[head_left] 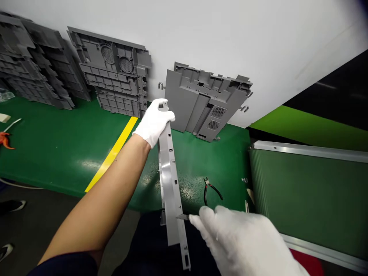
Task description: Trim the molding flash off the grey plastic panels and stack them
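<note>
My left hand (155,122), in a white glove, is closed round the far end of a long grey plastic panel (169,184). The panel stands on its narrow side, slotted edge up, and reaches back toward my lap. My right hand (235,234), also gloved, grips a knife whose pointed blade (183,217) touches or nearly touches the panel's edge near its close end. The knife's handle is hidden inside the fingers. On the green bench top beyond that hand lie side cutters (209,189) with black-and-red handles, their jaws pointing away.
Grey moulded panels (115,74) lean against the white wall, with another panel (201,101) in front of me. Yellow tape (115,149) crosses the green bench (69,149). A green conveyor belt (310,195) with metal rails runs at the right. An orange-handled tool (5,140) lies far left.
</note>
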Demonstrator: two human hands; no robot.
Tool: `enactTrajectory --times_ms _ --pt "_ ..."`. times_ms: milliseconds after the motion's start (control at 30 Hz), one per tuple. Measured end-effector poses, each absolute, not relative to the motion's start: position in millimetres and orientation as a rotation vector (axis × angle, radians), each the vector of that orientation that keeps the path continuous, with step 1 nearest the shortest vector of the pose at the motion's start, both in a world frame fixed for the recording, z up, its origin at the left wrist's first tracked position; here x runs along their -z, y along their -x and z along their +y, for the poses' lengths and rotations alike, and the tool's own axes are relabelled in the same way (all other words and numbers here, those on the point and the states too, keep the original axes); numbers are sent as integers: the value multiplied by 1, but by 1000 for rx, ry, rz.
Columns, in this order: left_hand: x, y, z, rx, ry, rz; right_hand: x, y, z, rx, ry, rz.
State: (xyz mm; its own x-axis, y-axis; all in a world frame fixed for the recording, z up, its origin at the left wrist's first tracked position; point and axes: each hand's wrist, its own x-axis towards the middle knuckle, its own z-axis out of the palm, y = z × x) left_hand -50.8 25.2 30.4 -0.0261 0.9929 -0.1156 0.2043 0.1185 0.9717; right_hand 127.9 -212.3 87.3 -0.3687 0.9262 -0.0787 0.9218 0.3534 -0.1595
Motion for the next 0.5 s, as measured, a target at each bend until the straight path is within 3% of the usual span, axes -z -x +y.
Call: enactTrajectory --times_ms 500 --pt "-30 42 21 -1054 -1252 1418 -92 -137 -214 -243 1871 -2635"
